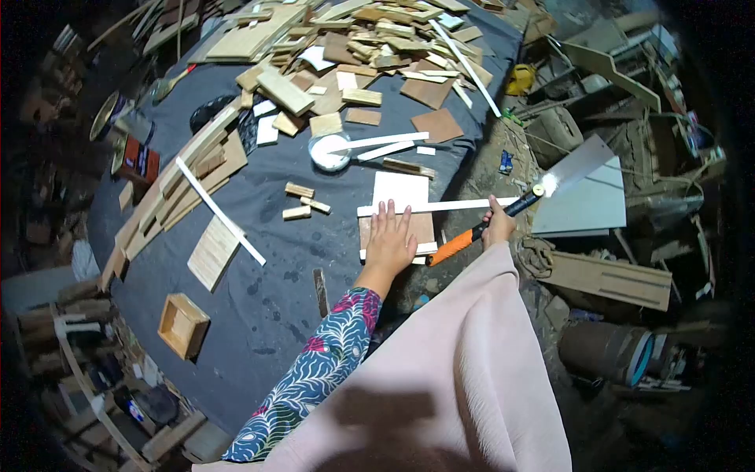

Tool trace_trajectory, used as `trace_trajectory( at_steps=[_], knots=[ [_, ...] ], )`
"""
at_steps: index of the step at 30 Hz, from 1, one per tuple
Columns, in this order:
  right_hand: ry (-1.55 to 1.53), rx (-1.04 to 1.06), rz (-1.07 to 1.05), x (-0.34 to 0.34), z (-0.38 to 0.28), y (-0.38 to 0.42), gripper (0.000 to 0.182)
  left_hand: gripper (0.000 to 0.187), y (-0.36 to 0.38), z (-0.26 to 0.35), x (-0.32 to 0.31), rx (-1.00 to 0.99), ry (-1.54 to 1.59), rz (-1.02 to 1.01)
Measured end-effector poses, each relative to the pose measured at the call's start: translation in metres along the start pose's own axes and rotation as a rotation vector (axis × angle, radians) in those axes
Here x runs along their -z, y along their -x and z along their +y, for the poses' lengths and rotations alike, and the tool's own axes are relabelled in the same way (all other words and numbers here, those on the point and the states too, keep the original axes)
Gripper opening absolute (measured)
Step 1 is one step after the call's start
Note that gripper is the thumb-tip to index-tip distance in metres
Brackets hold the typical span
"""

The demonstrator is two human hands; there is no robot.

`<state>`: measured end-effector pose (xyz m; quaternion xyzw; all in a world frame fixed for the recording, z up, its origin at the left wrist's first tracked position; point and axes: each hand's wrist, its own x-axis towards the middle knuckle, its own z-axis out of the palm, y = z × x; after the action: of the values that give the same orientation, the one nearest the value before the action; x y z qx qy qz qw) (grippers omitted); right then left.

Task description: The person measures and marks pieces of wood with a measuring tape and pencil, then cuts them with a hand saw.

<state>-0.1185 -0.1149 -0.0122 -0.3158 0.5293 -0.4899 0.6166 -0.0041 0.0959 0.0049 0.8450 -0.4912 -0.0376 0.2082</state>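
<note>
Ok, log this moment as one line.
left hand: flat on board | right hand: grips saw | white strip across board

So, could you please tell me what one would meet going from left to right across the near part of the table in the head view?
Small wooden box → long white strip → small wood blocks → left hand pressing on the wooden board → right hand gripping the saw.

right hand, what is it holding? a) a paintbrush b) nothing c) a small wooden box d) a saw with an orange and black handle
d: the right hand is closed around the orange and black handle of a saw whose wide blade reaches past the table edge, while the left hand lies flat on a wooden board.
</note>
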Motion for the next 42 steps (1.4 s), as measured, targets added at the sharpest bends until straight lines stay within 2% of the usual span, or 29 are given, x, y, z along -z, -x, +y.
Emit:
trace_trajectory(
  at_steps=[5, 10, 11, 13, 15, 17, 19, 21, 24, 27, 29, 33, 42],
  knots=[
    [0.031, -0.022, 0.009, 0.005, 0.015, -0.012, 0.034, 0.056, -0.001, 0.003, 0.000, -0.001, -0.067, 0.009],
    [0.126, 0.022, 0.047, 0.010, 0.007, 0.003, 0.026, 0.055, -0.001, 0.005, -0.001, -0.003, -0.113, 0.000],
    [0.124, 0.017, 0.046, 0.018, 0.008, 0.005, 0.026, 0.055, 0.000, 0.004, -0.001, -0.003, -0.105, 0.000],
    [-0.131, -0.092, -0.016, 0.046, 0.007, 0.017, 0.022, 0.055, -0.002, 0.003, 0.001, -0.009, -0.103, 0.009],
    [-0.018, -0.044, 0.001, 0.070, 0.000, 0.049, 0.021, 0.055, -0.002, 0.004, 0.001, -0.009, -0.085, 0.000],
    [0.116, -0.036, -0.120, 0.109, 0.005, 0.072, 0.018, 0.055, -0.004, 0.006, 0.002, -0.009, -0.099, -0.003],
    [0.461, 0.115, -0.220, 0.147, 0.013, 0.093, 0.022, 0.056, -0.003, 0.006, 0.003, 0.001, -0.105, -0.027],
    [0.826, 0.690, -0.094, 0.150, 0.005, 0.128, 0.029, 0.056, -0.002, 0.005, 0.001, -0.014, -0.104, -0.009],
    [0.968, 0.298, -0.239, 0.143, -0.013, 0.168, 0.033, 0.056, -0.002, 0.007, 0.003, -0.010, -0.117, -0.024],
    [0.973, 0.260, -0.355, 0.136, 0.012, 0.171, 0.030, 0.056, -0.002, 0.009, 0.002, -0.005, -0.130, -0.051],
    [1.014, 0.402, -0.386, 0.126, 0.024, 0.169, 0.029, 0.053, -0.002, 0.007, 0.000, -0.018, -0.114, -0.005],
    [1.124, 0.451, -0.390, 0.110, 0.029, 0.171, 0.026, 0.053, -0.002, 0.007, 0.002, -0.037, -0.149, -0.029],
    [1.090, 0.322, -0.402, 0.119, 0.033, 0.182, 0.029, 0.051, -0.002, 0.007, -0.001, -0.046, -0.139, 0.025]
  ],
)
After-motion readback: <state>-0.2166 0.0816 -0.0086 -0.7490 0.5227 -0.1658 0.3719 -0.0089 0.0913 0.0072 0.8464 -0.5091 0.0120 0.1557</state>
